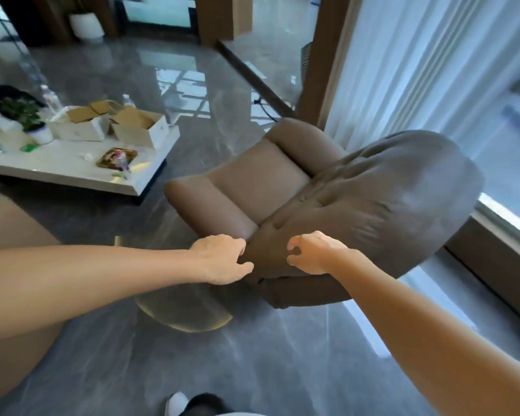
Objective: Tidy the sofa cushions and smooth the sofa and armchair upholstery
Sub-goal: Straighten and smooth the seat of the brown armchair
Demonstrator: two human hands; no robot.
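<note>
A brown upholstered armchair (261,178) stands in the middle of the view on a round brass base (189,313). Its tufted, wrinkled backrest (373,205) tilts toward me on the right. My left hand (222,259) grips the near lower corner of the backrest, fingers tucked into the gap beside the armrest. My right hand (312,253) hovers just over the backrest's lower edge with fingers curled and apart, holding nothing. The seat and both armrests look smooth.
A white low coffee table (72,172) at the left carries open cardboard boxes (138,127), a potted plant (27,115) and small clutter. A brown sofa corner (9,235) sits at the far left. White curtains (418,61) and a window ledge run along the right. Glossy grey floor surrounds the chair.
</note>
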